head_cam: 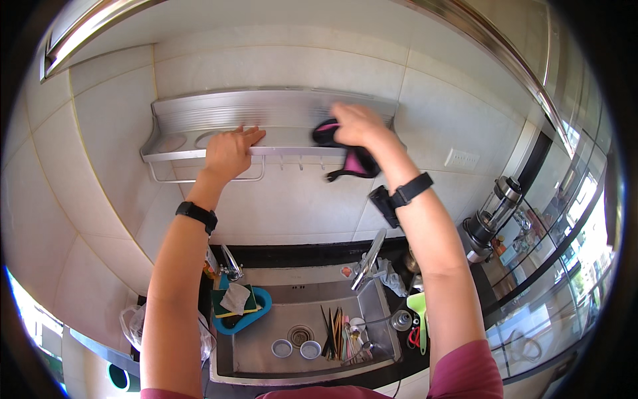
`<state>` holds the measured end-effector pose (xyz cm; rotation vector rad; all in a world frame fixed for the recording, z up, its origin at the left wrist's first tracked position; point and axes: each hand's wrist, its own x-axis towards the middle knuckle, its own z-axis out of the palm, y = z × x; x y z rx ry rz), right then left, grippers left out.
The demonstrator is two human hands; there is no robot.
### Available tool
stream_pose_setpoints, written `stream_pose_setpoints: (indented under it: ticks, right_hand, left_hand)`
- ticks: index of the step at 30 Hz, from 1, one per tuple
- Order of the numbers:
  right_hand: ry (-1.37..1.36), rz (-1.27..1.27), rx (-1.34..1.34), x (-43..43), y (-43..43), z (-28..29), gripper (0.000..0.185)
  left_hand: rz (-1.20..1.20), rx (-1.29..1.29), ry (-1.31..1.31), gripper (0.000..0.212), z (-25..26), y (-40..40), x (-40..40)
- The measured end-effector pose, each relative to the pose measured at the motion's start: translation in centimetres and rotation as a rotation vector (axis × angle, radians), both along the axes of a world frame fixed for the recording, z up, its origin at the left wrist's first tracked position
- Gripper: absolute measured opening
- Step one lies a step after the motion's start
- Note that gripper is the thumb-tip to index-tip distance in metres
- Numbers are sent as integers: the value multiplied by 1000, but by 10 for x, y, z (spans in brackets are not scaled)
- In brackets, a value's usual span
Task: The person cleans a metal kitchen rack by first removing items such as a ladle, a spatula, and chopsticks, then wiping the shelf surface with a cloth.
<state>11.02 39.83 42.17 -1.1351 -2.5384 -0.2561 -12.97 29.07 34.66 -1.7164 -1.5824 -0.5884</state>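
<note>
A silver metal wall shelf (289, 137) with a ridged back and round cut-outs spans the tiled wall ahead of me. My left hand (232, 152) rests on its front edge, fingers spread over the shelf surface and holding nothing. My right hand (361, 124), blurred, grips a black and pink cloth (355, 164) at the right part of the shelf. One end of the cloth hangs below the front edge. Small hooks (300, 163) and a towel bar (219, 179) are fixed under the shelf.
Below lies a steel sink (259, 359) holding chopsticks and spoons (344, 334) and two small round cups (310, 349). A blue caddy (256, 311) carries sponges at its left. The faucet (369, 259) rises behind. On the right stand a green-handled tool (422, 319) and a blender-like appliance (491, 214).
</note>
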Motion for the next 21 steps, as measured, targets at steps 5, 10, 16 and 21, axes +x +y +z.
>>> stream_pose_setpoints:
  ticks: [5,10,16,21]
  right_hand:
    - [74,542,-138,-18,12,-4,50]
    - [-106,-4,164,44,51,5,33]
    - [-275,-359,184,14,34,-1,23]
    - [93,264,231,-42,11,-13,29]
  left_hand:
    - [4,1,3,45,0,-4,-3]
    - [-26,16,-14,43,-5,3,-4]
    - [10,-16,-2,42,-2,1,3]
    - [-11,-22,-25,42,0,-2,6]
